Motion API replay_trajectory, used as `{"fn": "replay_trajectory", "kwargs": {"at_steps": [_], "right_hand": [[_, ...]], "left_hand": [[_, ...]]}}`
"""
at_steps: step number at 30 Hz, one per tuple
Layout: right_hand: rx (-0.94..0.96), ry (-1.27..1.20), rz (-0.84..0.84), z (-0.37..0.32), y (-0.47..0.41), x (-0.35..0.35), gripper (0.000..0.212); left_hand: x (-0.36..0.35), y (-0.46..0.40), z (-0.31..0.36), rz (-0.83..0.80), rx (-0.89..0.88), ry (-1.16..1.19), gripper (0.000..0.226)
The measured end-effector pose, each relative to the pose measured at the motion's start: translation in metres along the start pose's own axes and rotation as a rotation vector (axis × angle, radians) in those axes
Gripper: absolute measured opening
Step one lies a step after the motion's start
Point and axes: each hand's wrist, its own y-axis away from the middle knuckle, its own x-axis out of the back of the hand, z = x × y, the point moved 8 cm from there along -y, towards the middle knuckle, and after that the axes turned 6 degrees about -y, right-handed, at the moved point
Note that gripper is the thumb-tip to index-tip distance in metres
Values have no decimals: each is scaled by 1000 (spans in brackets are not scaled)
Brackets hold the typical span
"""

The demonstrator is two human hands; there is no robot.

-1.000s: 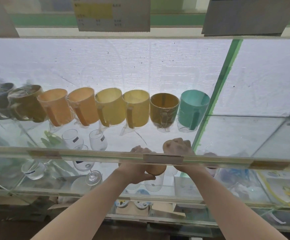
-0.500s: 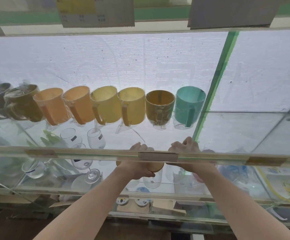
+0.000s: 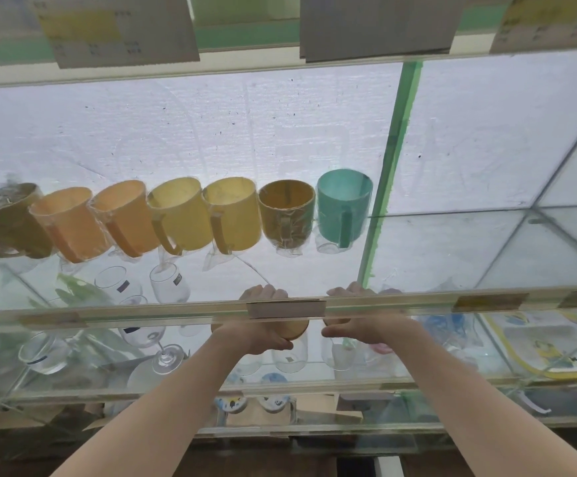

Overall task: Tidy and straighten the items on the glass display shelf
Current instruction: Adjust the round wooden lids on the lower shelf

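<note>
Both hands reach under the front rail of the glass display shelf (image 3: pixel 73 313). Left hand (image 3: pixel 263 333) grips a tan cup (image 3: pixel 295 330), which sits below the rail at about 6 o'clock from the brown mug (image 3: pixel 286 215). Right hand (image 3: pixel 366 330) is half curled and holds nothing that I can see; its fingertips (image 3: pixel 352 290) show above the rail. I judge the step is bringing this cup up to the mug row (image 3: pixel 176 218). Next, it needs lifting over the rail to a free place, perhaps at 3 o'clock from the green mug (image 3: pixel 343 204).
</note>
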Motion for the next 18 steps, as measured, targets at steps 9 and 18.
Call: {"fn": "replay_trajectory", "kwargs": {"at_steps": [9,18], "right_hand": [[-41,-153,4,-7,6,3,65],[-103,-188,-86,-16,18,3,67]], "left_hand": [[-4,-1,1,-6,10,39,76],[1,0,4,-5,25,36,77]]}}
